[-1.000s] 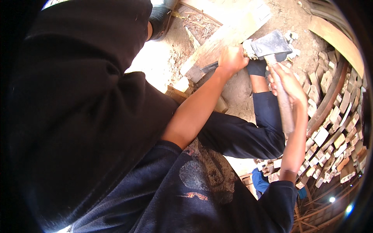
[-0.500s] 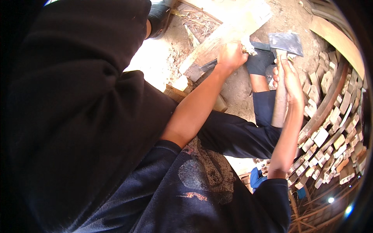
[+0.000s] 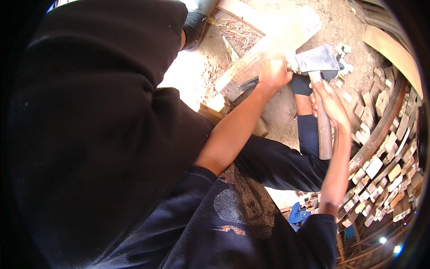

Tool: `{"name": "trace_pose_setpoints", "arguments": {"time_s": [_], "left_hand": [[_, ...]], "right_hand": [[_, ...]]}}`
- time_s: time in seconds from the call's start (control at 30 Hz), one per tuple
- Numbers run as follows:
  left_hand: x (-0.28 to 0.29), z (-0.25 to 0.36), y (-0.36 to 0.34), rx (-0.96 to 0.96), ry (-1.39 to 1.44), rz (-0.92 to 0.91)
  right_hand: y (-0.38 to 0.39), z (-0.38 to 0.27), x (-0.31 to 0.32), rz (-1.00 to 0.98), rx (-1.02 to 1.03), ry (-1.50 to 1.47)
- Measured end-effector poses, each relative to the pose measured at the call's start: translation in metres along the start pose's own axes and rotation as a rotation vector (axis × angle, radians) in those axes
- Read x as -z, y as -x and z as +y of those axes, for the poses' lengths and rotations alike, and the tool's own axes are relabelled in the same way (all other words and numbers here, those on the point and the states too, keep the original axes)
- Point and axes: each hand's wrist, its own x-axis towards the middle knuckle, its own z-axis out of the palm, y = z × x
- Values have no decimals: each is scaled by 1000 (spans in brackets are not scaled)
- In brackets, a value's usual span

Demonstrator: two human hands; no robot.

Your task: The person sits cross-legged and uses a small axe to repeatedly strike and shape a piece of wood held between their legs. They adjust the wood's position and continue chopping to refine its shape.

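Observation:
My left hand point(image 3: 274, 75) is closed around a chisel point(image 3: 248, 84), whose dark metal blade sticks out on the left toward the near end of a pale board point(image 3: 244, 67). The pale, frayed butt of its handle shows at the right of my fist. My right hand point(image 3: 331, 102) grips a hatchet by its wooden handle, with the thumb along it. The broad grey hatchet head point(image 3: 319, 59) is at the chisel's butt; whether they touch I cannot tell. Where the blade meets the wood is hard to make out.
Stacked wood offcuts point(image 3: 380, 179) fill the right side, with a curved brown beam point(image 3: 378, 127) across them. Pale wood chips point(image 3: 344, 67) lie on the dirt floor beyond the hatchet. My leg point(image 3: 309, 134) is below the hatchet, and a sandalled foot point(image 3: 195, 24) is at the top.
The hatchet has swung left, bringing its head from a gap away up to the chisel's butt. My left hand keeps its grip on the chisel. The whole view has shifted slightly.

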Motion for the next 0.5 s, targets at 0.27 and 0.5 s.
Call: {"name": "trace_pose_setpoints", "arguments": {"time_s": [0.27,0.5], "left_hand": [[2,4,1,91,-13,-127],[4,1,0,132,0,-70]], "right_hand": [[-9,-1,-7,257,151,-228],[9,-21,10,114,4,-75]]}}
